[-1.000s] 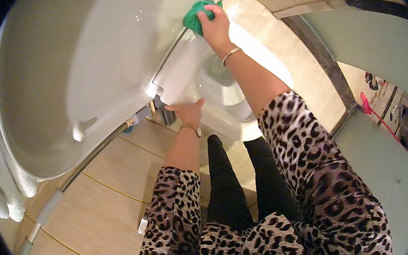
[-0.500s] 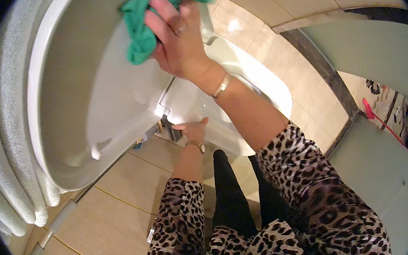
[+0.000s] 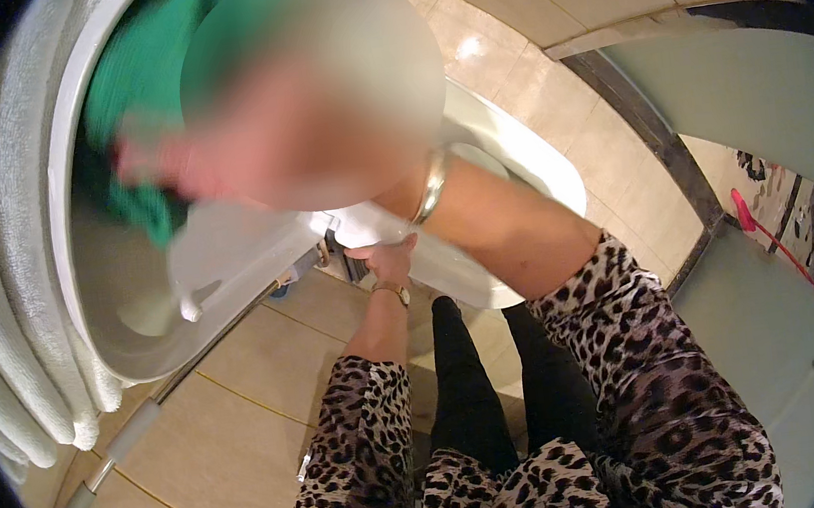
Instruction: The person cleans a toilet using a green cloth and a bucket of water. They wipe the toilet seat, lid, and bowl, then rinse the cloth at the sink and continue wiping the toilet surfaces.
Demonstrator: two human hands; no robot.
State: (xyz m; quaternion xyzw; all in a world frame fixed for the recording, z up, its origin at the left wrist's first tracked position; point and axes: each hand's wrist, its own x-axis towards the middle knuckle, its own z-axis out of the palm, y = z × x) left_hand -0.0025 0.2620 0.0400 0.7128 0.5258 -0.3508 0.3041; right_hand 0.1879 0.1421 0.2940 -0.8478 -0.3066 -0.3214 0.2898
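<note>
My right hand, blurred over much of its area, presses a bunched green cloth against the inner face of a raised white toilet lid. A bracelet is on that wrist. My left hand is low, at the near edge of the white toilet seat, close to the hinge. Its thumb and one finger spread along the edge; the other fingers are hidden behind it. A watch is on the left wrist. Part of the bowl shows beyond my right forearm.
Thick white towels hang close beside the lid on the left. A metal rail runs below them along the tiled wall. To the right are a frosted glass panel and a dark frame strip. A red-handled tool stands beyond.
My right hand has swept the green cloth left and nearer across the lid's inner face. My left hand stays at the seat edge.
</note>
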